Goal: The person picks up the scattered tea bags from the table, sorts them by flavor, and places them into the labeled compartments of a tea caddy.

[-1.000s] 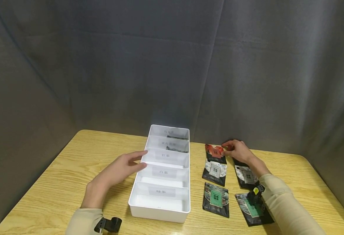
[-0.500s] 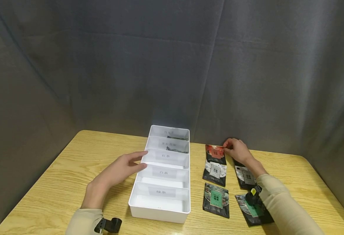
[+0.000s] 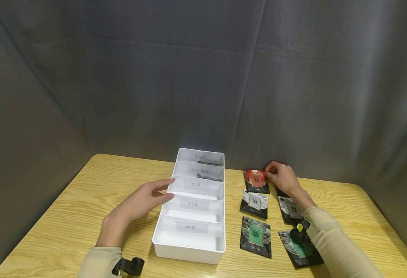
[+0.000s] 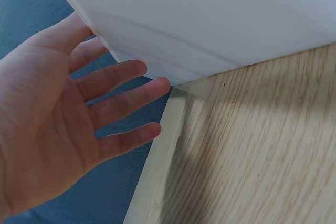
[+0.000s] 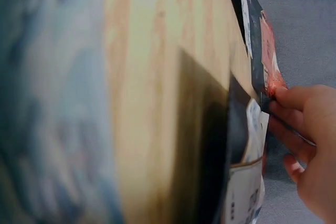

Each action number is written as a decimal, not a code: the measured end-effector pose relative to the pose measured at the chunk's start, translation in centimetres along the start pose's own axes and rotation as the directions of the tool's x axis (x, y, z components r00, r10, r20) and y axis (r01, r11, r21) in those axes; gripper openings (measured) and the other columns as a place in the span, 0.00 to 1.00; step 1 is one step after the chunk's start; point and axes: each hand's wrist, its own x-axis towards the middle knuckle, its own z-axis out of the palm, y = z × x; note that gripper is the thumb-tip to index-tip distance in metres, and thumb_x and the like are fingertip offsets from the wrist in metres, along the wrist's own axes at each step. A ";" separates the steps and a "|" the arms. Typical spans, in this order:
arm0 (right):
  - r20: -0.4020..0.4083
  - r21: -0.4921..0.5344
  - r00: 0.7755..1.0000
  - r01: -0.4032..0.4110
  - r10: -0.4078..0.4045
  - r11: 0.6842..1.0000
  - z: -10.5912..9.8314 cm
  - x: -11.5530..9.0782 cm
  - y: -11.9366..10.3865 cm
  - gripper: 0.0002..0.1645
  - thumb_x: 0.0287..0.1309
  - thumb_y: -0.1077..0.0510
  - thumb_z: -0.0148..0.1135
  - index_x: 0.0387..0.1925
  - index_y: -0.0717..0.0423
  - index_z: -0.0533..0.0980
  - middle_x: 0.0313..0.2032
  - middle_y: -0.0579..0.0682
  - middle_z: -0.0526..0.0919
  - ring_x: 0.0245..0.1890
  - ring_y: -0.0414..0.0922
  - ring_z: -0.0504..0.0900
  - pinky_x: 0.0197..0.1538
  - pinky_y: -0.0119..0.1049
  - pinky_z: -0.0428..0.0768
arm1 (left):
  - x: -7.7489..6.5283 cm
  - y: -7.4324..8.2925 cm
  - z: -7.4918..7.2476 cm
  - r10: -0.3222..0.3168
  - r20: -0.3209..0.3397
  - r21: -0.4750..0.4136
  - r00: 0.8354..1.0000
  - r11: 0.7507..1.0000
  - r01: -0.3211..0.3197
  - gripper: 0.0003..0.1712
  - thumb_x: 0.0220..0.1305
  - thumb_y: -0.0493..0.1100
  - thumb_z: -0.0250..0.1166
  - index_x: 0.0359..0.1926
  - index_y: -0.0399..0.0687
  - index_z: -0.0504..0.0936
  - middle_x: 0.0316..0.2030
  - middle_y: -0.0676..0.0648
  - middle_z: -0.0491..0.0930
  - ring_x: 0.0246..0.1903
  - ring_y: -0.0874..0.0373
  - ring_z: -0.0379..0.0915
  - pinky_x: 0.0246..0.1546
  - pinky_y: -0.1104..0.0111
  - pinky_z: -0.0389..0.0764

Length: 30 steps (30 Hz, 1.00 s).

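The right hand [image 3: 282, 179] pinches the right edge of a flat, square red-and-black tea sachet [image 3: 257, 182] between thumb and fingertips; I cannot tell whether the sachet is fully clear of the wood. Taking that sachet as the clock's centre in the head view, a white-and-black sachet [image 3: 254, 204] lies just beside it at six o'clock, with a green-and-black sachet [image 3: 255, 236] beyond. A second white-and-black sachet [image 3: 291, 210] lies at four o'clock and a second green-and-black sachet [image 3: 300, 253] at five, both partly covered by the right arm.

Toward eight o'clock stands a long white plastic box [image 3: 189, 253] of five labelled compartments; the two farthest each hold a dark packet. At the box's nine o'clock is the left hand [image 3: 147, 199] — fingers extended, unclenched, at the rim. Under everything is a pale wood-grain table [image 3: 68, 200], with a grey cloth curtain [image 3: 154, 85] behind it.
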 end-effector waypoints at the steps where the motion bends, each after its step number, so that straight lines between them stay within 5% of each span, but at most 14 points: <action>1: -0.009 0.004 1.000 0.000 0.000 1.000 0.0 0.0 0.0 0.05 0.63 0.59 0.65 0.35 0.58 0.80 0.31 0.53 0.84 0.27 0.45 0.76 0.29 0.35 0.73 | 0.0 0.0 0.0 0.001 0.001 -0.001 1.000 1.000 -0.001 0.35 0.68 0.61 0.61 0.73 0.61 0.66 0.73 0.50 0.64 0.66 0.47 0.70 0.66 0.51 0.73; 14: -0.143 0.111 0.989 0.042 -0.026 0.993 -0.7 -0.4 -0.7 0.04 0.64 0.58 0.65 0.38 0.55 0.81 0.35 0.54 0.87 0.30 0.46 0.80 0.32 0.36 0.76 | 0.1 0.0 0.0 0.005 -0.001 0.002 1.000 1.000 -0.005 0.35 0.69 0.61 0.61 0.73 0.60 0.67 0.73 0.49 0.64 0.66 0.45 0.69 0.66 0.51 0.72; 22: -0.182 0.175 0.981 0.097 -0.064 0.980 -1.6 -0.7 -2.1 0.04 0.65 0.60 0.64 0.39 0.58 0.81 0.33 0.55 0.87 0.32 0.47 0.87 0.32 0.27 0.81 | 0.2 0.0 0.1 0.008 0.002 0.003 1.000 1.000 -0.008 0.35 0.69 0.61 0.60 0.73 0.60 0.66 0.73 0.49 0.63 0.66 0.46 0.70 0.66 0.51 0.72; 30: -0.280 0.189 0.951 0.185 -0.128 0.964 -3.1 -1.2 -4.2 0.05 0.65 0.58 0.65 0.38 0.55 0.83 0.32 0.52 0.88 0.29 0.31 0.82 0.31 0.20 0.78 | 0.3 0.2 0.1 0.008 0.005 0.003 1.000 1.000 -0.008 0.35 0.69 0.61 0.60 0.73 0.59 0.66 0.73 0.50 0.63 0.67 0.45 0.69 0.67 0.50 0.71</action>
